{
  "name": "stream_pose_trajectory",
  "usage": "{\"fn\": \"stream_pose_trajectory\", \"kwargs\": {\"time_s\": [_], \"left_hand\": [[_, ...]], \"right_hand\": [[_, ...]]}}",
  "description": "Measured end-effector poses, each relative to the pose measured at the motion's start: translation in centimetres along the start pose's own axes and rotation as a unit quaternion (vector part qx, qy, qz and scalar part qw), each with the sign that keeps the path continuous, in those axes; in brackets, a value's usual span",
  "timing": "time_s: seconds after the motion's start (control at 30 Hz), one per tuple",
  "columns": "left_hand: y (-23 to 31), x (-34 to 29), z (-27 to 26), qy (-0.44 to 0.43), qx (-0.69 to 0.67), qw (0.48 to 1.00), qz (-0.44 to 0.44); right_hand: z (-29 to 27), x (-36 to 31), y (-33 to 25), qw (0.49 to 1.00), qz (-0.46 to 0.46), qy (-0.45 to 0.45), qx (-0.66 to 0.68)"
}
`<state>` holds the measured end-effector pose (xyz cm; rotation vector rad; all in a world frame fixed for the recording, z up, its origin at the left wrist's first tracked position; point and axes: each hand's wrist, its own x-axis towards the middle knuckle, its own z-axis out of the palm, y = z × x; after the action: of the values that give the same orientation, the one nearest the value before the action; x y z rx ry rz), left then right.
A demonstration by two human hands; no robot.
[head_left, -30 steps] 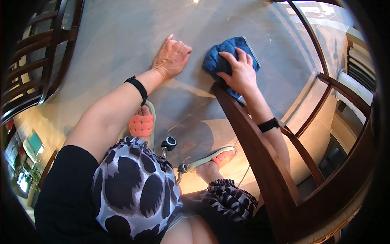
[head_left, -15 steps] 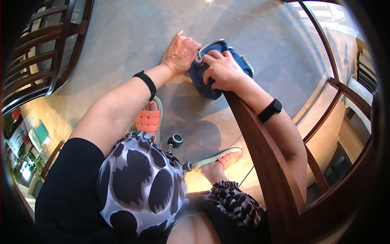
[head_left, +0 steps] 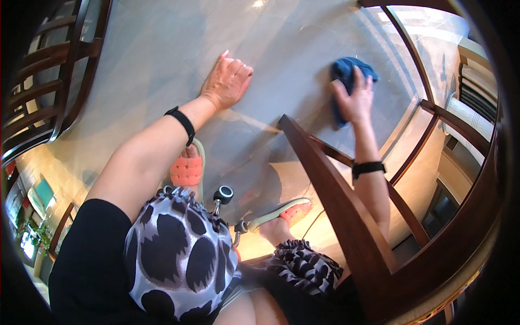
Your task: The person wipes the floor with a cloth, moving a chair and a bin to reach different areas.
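Pressing down on a blue cloth (head_left: 346, 81), the right hand (head_left: 356, 100) lies with fingers spread flat over it; the cloth is bunched and crumpled, its upper part showing beyond the fingertips and a strip trailing under the palm. The left hand (head_left: 226, 81) rests well apart from it, loosely curled with knuckles bent, holding nothing, set on the glass surface (head_left: 151, 49).

Just on the near side of the right hand a dark wooden chair back (head_left: 336, 184) cuts across the forearm, and the surface's curved wooden rim (head_left: 417, 116) runs close beyond that hand. Between the two hands the glossy grey-green top lies open.

Through the glass, below the left wrist, show coral sandals (head_left: 187, 170) on a pale floor; more dark chairs (head_left: 49, 81) stand beyond the left hand, possibly two.
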<state>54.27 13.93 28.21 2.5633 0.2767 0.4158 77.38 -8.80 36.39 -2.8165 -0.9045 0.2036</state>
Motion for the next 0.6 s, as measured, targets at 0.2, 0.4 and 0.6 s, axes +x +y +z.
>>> {"fn": "stream_pose_trajectory", "kwargs": {"time_s": [0.2, 0.4, 0.6], "left_hand": [[0.2, 0.3, -0.2, -0.023, 0.010, 1.000, -0.004], [0.1, 0.1, 0.0, -0.023, 0.031, 0.999, 0.003], [0.2, 0.2, -0.1, -0.027, 0.021, 0.999, 0.000]], "right_hand": [[2.3, 1.3, -9.6, 0.920, -0.362, -0.115, -0.095], [4.0, 9.4, -5.0, 0.979, -0.156, -0.017, -0.130], [0.2, 8.2, 8.0, 0.968, 0.168, -0.055, -0.178]]}}
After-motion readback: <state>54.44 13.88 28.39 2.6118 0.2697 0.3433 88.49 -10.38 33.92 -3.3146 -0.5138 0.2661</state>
